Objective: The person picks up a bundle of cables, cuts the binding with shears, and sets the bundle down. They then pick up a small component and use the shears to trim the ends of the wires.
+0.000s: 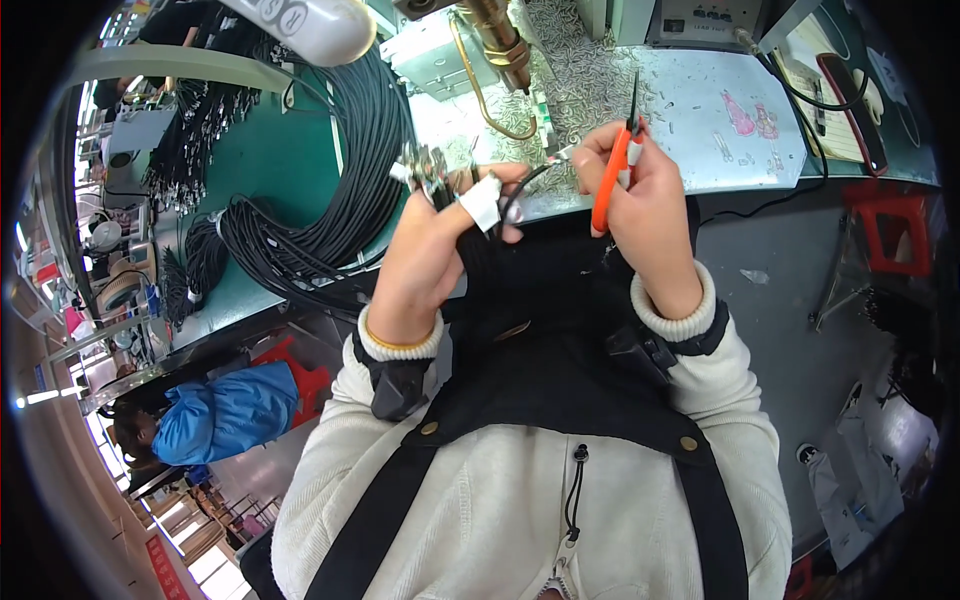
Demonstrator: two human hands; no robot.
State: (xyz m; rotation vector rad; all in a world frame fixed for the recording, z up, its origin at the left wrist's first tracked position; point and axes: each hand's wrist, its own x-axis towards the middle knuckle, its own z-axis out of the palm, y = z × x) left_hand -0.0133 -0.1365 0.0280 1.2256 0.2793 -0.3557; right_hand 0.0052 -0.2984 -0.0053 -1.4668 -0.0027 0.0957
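Note:
My left hand [420, 250] is closed around several black cables whose metal connector ends [430, 170] stick up past the fingers. White tape [481, 203] wraps its thumb. One black cable [522, 188] arches from this hand toward my right hand [645, 205], where thumb and forefinger pinch at its light-coloured end; the exact contact is partly hidden. Across the right palm lies an orange-handled pair of pliers [610, 190], held by the other fingers, its thin dark tip pointing away from me. Both hands are above the near edge of the metal worktop [680, 85].
Small silver metal pieces [575, 60] cover the worktop behind my hands. A machine with a brass-coloured nozzle [510, 60] hangs there. Coiled black cables [370, 140] lie on the left. A phone [855, 115] rests far right. A person in blue [230, 410] sits lower left.

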